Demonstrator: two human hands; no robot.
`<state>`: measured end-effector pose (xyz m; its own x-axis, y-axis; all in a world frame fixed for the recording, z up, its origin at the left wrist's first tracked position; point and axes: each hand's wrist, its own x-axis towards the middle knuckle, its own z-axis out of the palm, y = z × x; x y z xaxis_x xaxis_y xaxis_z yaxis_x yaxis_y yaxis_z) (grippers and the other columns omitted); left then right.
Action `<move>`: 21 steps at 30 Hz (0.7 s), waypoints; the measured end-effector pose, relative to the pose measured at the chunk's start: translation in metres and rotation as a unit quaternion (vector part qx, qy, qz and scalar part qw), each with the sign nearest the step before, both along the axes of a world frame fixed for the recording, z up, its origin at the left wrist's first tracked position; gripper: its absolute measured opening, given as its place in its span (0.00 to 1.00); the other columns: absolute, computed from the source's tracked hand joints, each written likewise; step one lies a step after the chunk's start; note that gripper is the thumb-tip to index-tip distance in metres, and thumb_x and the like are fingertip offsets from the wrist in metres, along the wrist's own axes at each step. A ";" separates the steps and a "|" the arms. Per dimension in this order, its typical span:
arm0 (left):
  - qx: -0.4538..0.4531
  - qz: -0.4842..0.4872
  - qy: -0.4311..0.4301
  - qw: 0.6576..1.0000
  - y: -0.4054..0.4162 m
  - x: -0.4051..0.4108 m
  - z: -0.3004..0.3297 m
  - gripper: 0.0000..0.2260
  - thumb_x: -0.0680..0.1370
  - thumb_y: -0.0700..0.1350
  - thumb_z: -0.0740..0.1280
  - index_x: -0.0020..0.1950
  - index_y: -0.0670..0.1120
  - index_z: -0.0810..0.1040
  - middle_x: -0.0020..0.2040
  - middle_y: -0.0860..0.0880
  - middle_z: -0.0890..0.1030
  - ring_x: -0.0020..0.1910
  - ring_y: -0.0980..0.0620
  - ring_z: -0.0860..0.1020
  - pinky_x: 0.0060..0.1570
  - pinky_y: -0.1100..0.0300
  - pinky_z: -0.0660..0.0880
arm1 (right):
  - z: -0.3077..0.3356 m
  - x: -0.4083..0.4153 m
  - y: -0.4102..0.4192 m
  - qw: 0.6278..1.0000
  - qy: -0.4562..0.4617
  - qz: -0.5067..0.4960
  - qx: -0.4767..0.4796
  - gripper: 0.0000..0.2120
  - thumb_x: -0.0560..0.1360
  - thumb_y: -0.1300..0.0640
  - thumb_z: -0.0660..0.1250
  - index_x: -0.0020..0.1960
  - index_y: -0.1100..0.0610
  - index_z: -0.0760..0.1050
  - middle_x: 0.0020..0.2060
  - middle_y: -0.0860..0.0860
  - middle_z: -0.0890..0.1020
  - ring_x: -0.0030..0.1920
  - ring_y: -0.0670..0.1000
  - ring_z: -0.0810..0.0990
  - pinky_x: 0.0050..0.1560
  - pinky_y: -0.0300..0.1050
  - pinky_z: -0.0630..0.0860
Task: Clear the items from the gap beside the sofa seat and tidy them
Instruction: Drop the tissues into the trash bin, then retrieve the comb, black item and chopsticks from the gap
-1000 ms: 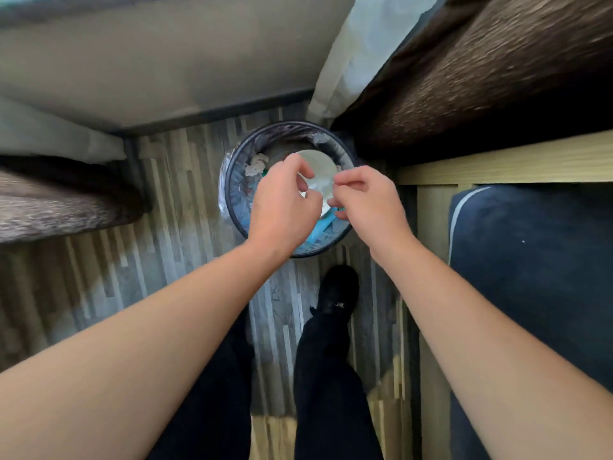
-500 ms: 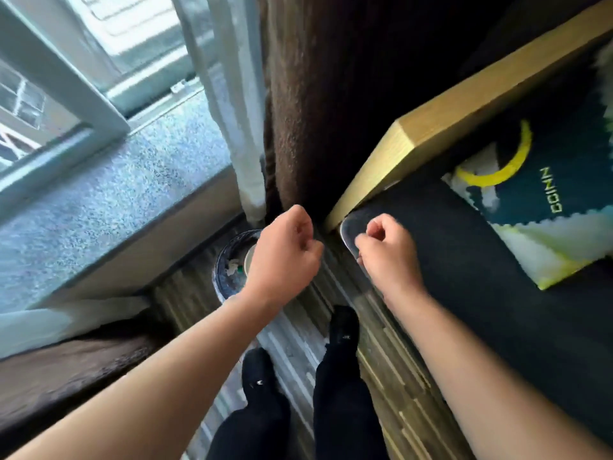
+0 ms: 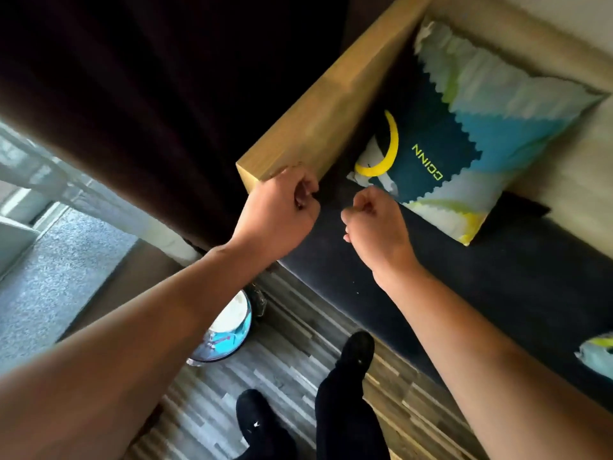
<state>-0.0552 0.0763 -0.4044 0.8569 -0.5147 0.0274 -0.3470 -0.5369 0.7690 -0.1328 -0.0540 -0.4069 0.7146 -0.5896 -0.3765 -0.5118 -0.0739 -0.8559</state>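
Head view: at centre frame, the left hand (image 3: 282, 210) and right hand (image 3: 374, 220) hover curled into loose fists, apparently empty, by the armrest (image 3: 318, 127). The gap beside the seat (image 3: 481, 287) is dark; items there could be overlooked. The bin (image 3: 229, 330) sits lower centre.

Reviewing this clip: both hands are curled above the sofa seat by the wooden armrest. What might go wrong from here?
1. The gap beside the wooden armrest is dark, so small items may be missed.
2. Left hand and right hand are both curled; whether either holds anything cannot be told, and a small item might drop onto the dark seat cushion.
3. The waste bin sits on the floor beside the feet and might be kicked over.
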 end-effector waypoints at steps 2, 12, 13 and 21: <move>0.017 -0.010 -0.025 1.000 -0.024 0.010 -0.001 0.07 0.71 0.39 0.66 0.44 0.50 0.76 0.38 0.54 0.78 0.36 0.55 0.75 0.40 0.57 0.76 | -0.005 0.004 -0.019 1.000 -0.011 -0.016 0.004 0.07 0.64 0.61 0.60 0.33 0.50 0.63 0.29 0.45 0.68 0.34 0.51 0.67 0.38 0.55 0.74; 0.349 -0.142 -0.249 0.892 -0.097 0.107 -0.011 0.27 0.75 0.51 0.66 0.75 0.49 0.68 0.76 0.37 0.65 0.74 0.33 0.63 0.63 0.38 0.69 | -0.032 0.032 -0.093 0.999 0.019 -0.029 0.022 0.08 0.74 0.65 0.60 0.38 0.55 0.71 0.35 0.51 0.77 0.40 0.55 0.77 0.50 0.62 0.81; 0.369 -0.146 -0.235 0.887 -0.104 0.115 -0.013 0.29 0.76 0.51 0.66 0.77 0.50 0.65 0.77 0.38 0.63 0.74 0.34 0.63 0.62 0.39 0.70 | -0.035 0.037 -0.099 0.999 0.021 -0.033 0.030 0.07 0.74 0.65 0.61 0.39 0.55 0.71 0.36 0.51 0.77 0.40 0.54 0.77 0.50 0.61 0.80; 0.342 -0.158 -0.213 0.901 -0.117 0.145 -0.025 0.29 0.75 0.42 0.67 0.77 0.51 0.68 0.79 0.37 0.60 0.62 0.32 0.72 0.44 0.43 0.78 | -0.051 0.069 -0.128 0.997 0.027 -0.018 0.073 0.09 0.75 0.63 0.61 0.38 0.53 0.73 0.35 0.47 0.77 0.39 0.53 0.78 0.44 0.55 0.81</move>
<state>0.0897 -0.0409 -0.4297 0.6505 -0.7533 -0.0968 -0.7521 -0.6567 0.0564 -0.0639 -0.1819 -0.4575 0.6701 -0.5513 -0.4971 -0.5571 0.0692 -0.8276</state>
